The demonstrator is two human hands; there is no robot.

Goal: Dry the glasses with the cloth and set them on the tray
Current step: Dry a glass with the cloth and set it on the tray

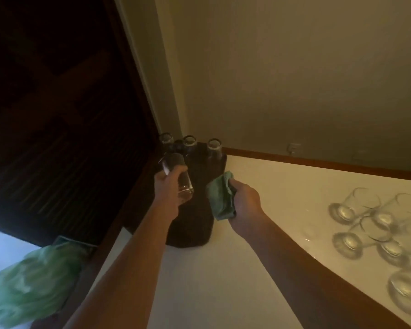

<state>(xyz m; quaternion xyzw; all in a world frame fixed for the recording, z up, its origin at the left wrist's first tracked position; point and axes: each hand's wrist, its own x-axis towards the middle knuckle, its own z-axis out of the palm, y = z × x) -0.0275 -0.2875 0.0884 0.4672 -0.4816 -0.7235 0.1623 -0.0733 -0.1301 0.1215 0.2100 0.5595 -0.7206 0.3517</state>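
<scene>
My left hand (166, 189) grips a clear glass (177, 175), tilted, over the near part of a dark brown tray (195, 231). My right hand (243, 205) holds a bunched green cloth (220, 198) just right of that glass, apart from it. Three glasses stand upright at the tray's far end: the left one (166, 138), the middle one (189, 141) and the right one (214, 146). Several more glasses (365, 224) stand upside down on the white counter (223, 281) at the right.
A dark wooden frame (133, 129) runs along the counter's left edge, with a beige wall behind. A wooden strip (318, 162) edges the counter's back. A blurred green bundle (33, 281) sits at the lower left, beyond the counter.
</scene>
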